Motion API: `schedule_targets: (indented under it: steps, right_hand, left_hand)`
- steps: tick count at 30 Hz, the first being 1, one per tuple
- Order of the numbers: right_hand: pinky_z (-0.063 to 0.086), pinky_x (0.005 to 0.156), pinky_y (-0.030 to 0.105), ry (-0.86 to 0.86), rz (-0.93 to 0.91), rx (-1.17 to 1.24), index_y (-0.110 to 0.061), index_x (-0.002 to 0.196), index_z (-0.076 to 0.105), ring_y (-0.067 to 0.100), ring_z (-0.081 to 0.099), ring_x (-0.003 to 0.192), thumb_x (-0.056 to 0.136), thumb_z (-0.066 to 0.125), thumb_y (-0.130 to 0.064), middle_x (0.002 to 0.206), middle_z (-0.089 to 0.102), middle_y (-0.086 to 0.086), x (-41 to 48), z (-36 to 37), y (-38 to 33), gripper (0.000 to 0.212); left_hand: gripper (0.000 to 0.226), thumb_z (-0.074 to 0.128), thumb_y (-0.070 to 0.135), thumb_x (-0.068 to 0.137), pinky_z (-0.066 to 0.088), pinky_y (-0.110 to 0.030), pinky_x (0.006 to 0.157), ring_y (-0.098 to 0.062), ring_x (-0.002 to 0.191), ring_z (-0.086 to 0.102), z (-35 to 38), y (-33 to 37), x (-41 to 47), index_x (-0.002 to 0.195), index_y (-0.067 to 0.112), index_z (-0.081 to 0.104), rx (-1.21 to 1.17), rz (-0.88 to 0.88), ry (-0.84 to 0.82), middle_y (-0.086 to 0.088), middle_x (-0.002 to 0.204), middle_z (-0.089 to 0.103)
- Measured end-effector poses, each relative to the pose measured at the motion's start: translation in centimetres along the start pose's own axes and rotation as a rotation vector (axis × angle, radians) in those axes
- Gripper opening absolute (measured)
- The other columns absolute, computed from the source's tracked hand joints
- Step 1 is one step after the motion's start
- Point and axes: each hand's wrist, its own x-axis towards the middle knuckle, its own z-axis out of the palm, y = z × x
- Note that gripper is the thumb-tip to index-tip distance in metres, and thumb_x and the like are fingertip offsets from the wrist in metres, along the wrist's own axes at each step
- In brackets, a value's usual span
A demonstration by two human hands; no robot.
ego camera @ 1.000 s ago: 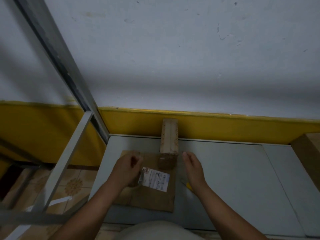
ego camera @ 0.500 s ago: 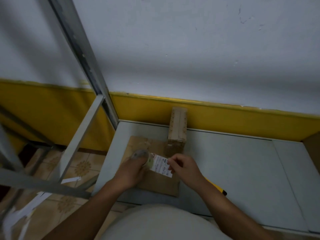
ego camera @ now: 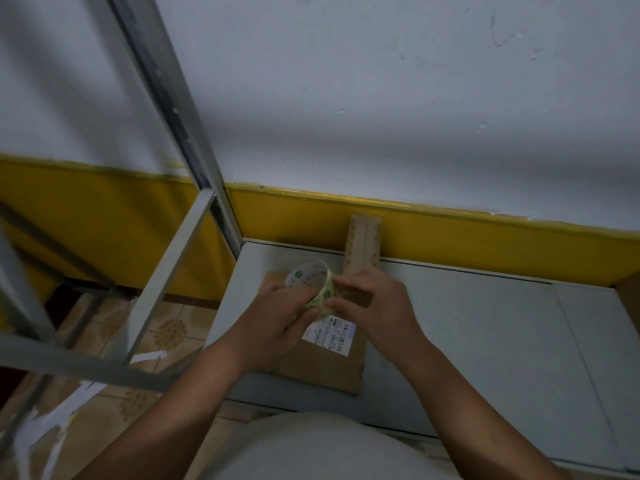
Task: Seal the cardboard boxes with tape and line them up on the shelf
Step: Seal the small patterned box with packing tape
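A flat brown cardboard box (ego camera: 325, 367) with a white shipping label (ego camera: 330, 334) lies on the grey shelf (ego camera: 467, 323). Above it my left hand (ego camera: 277, 320) grips a clear tape roll (ego camera: 313, 284) with green print. My right hand (ego camera: 374, 299) pinches the roll's outer side with thumb and fingertips. A narrow cardboard box (ego camera: 362, 244) stands upright against the yellow wall band just behind my hands.
A grey metal shelf post (ego camera: 173, 109) and brace (ego camera: 169, 282) stand at the left. Tiled floor with white paper scraps (ego camera: 145, 357) lies below left. Another cardboard box's edge (ego camera: 628, 299) shows at the far right.
My left hand has lifted the tape roll up off the flat box. My right hand has come in from the right and now pinches the roll. The camera moved closer.
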Motion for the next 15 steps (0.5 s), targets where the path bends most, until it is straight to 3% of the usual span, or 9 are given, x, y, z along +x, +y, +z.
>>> schedule_targets:
  steps: [6,10,13,15]
  right_hand:
    - [0.054,0.074,0.02,0.081,-0.064,-0.01,-0.019,0.103,0.082,0.006,0.067,0.084,0.09,0.079,-0.016,0.089,0.072,-0.011,-0.5,-0.1,0.0,0.013]
    - [0.055,0.073,0.017,0.028,0.097,0.109,-0.016,0.096,0.08,0.006,0.07,0.084,0.092,0.075,-0.011,0.087,0.075,-0.009,-0.7,-0.6,0.1,0.008]
    - [0.058,0.072,0.023,0.027,0.191,0.224,-0.012,0.094,0.08,0.01,0.072,0.079,0.094,0.073,-0.008,0.083,0.076,-0.003,-0.7,-1.4,0.1,0.008]
    - [0.057,0.07,0.023,0.047,0.221,0.307,-0.01,0.094,0.08,0.013,0.072,0.076,0.094,0.071,-0.006,0.08,0.077,0.001,-0.9,-2.1,0.2,0.009]
  left_hand:
    - [0.02,0.052,0.037,0.107,0.033,-0.011,0.079,-0.005,0.082,0.054,-0.2,0.6,0.0,0.113,0.026,0.069,-0.044,0.01,0.001,0.013,0.09,0.067]
    - [0.023,0.059,0.04,0.106,0.046,-0.013,0.063,-0.003,0.075,0.065,0.0,0.7,0.4,0.095,0.022,0.07,-0.26,-0.028,-0.022,0.022,0.08,0.064]
    - [0.025,0.066,0.038,0.103,0.06,-0.029,0.055,-0.008,0.071,0.072,0.1,0.8,1.3,0.084,0.022,0.071,-0.341,-0.145,-0.038,0.012,0.077,0.068]
    - [0.024,0.069,0.039,0.101,0.06,-0.026,0.054,-0.008,0.065,0.074,-0.1,1.0,2.2,0.081,0.027,0.07,-0.343,-0.253,-0.093,0.006,0.072,0.069]
